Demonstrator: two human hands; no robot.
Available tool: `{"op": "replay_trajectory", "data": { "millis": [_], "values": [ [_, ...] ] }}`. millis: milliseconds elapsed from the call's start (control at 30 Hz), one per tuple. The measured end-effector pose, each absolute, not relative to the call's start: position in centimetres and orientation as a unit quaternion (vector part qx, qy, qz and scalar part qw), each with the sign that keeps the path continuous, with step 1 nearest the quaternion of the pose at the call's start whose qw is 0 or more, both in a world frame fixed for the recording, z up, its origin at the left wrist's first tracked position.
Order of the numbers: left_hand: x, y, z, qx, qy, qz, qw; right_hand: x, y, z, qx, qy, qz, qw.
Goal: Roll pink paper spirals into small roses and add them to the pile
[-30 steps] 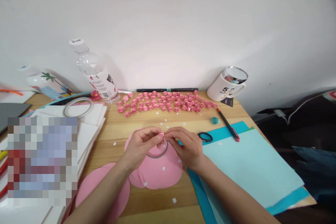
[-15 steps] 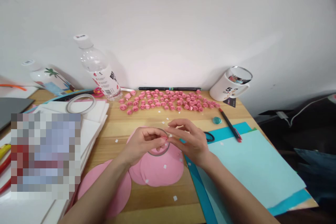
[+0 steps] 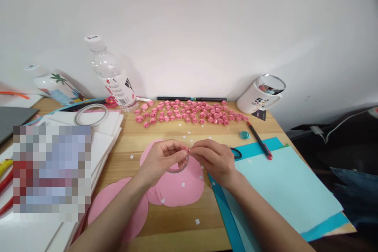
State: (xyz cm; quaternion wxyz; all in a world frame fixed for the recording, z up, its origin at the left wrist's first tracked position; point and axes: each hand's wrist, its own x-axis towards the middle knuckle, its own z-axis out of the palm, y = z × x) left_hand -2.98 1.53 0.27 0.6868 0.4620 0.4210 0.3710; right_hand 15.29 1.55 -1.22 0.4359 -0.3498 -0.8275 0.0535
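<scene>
My left hand (image 3: 165, 159) pinches a small pink paper roll (image 3: 185, 149) between thumb and forefinger. Against the roll's right side are the fingertips of my right hand (image 3: 214, 161), pressed together; anything between them is too small to make out. A thin grey ring (image 3: 178, 171), like a tape roll, shows under my left fingers; whether they hold it I cannot tell. Below both hands lie overlapping pink paper circles (image 3: 183, 195), with small white squares scattered about. More pink circles (image 3: 137, 220) are partly covered by my left forearm. Many rolled pink paper pieces (image 3: 177, 117) spread along the wall.
A clear bottle (image 3: 113, 80) and a white mug (image 3: 260, 96) stand by the wall. At right are pale blue sheets (image 3: 280, 189), a black and red pen (image 3: 260, 139) and a teal roll (image 3: 244, 135). White boards (image 3: 103, 136) bearing a white ring (image 3: 91, 115) fill the left.
My right fingertips have moved in to the pink roll and closed together; before, they were spread apart. The view has shifted slightly.
</scene>
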Motion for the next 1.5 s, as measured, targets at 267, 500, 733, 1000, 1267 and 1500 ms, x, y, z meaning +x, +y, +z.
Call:
{"op": "replay_trajectory", "data": {
  "millis": [267, 500, 733, 1000, 1267, 1500],
  "values": [
    [-1.9, 1.2, 0.2, 0.395, 0.462, 0.44, 0.661, 13.8, 1.1, -1.0, -0.428, -0.729, 0.243, 0.475],
    [-1.8, 1.1, 0.6, 0.378, 0.439, 0.435, 0.689, 13.8, 1.1, -0.8, -0.455, -0.704, 0.257, 0.481],
    [-2.1, 1.3, 0.2, 0.341, 0.395, 0.414, 0.746, 14.1, 1.3, -0.8, -0.426, -0.74, 0.221, 0.472],
    [-2.2, 1.3, 0.0, 0.307, 0.359, 0.472, 0.744, 13.9, 1.0, 0.0, -0.405, -0.726, 0.185, 0.524],
    [-2.1, 1.4, 0.1, 0.321, 0.356, 0.481, 0.734, 14.2, 0.9, -0.6, -0.368, -0.775, 0.137, 0.495],
    [-1.9, 0.8, 0.1, 0.488, 0.472, 0.512, 0.526, 14.0, 1.1, -1.0, -0.384, -0.776, 0.172, 0.47]
  ]
}}
